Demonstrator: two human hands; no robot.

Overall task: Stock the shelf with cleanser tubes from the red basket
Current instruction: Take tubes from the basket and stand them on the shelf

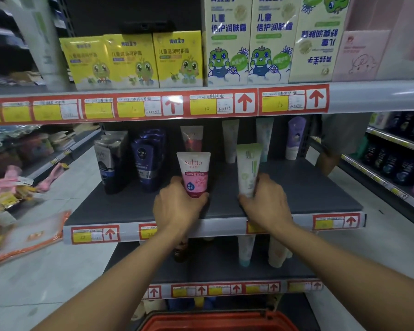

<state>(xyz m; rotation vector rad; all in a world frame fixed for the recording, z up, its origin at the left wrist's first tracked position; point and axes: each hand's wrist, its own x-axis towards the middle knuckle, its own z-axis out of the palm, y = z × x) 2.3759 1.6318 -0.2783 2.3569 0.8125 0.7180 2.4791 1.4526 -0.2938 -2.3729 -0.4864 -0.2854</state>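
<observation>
My left hand [177,204] grips the cap end of a pink and white Softto cleanser tube [194,172], which stands upright on the dark middle shelf [308,194]. My right hand [265,201] grips the base of a pale green tube [246,168], upright on the same shelf to the right of the pink one. Another pink tube [191,138] stands behind the first. White, mint and purple tubes [295,137] stand along the shelf's back. The red basket [215,322] shows only its rim at the bottom edge.
Dark blue Nivea tubes [147,158] and black tubes [110,158] stand left of my hands. Yellow and cream boxes [177,58] fill the shelf above. A lower shelf holds several tubes [245,249]. Packets lie on the floor at left [31,235]; another shelving unit stands at right [392,158].
</observation>
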